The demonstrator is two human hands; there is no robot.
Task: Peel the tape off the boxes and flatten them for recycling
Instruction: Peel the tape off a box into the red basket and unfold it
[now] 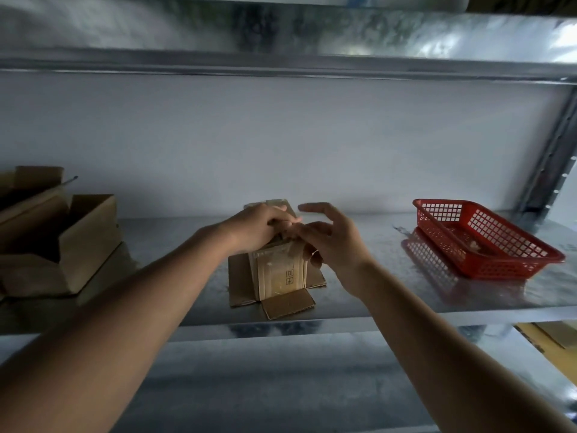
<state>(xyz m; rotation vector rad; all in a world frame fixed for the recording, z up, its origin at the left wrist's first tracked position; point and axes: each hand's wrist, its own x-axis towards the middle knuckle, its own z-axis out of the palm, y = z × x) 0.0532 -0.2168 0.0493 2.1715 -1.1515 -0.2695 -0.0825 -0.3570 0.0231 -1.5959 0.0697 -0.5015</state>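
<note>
Judging by the scene, the tape-peeling step is in hand. On the galvanised metal shelf [359, 304], the small brown cardboard box [278, 273] stands with its bottom flaps splayed flat around it, clear glossy tape [274, 260] still covering its near face. Just above that box, the right hand [331, 245] pinches at the tape near the top edge with thumb and one finger, the other fingers spread upward. The left hand [259, 226] curls over the box's top, its grip holding it steady. The next move calls for a steady pull along the seam while the box is braced. Well left of the box sit open brown cartons [62, 242]; well right, a red plastic mesh basket [487, 239].
</note>
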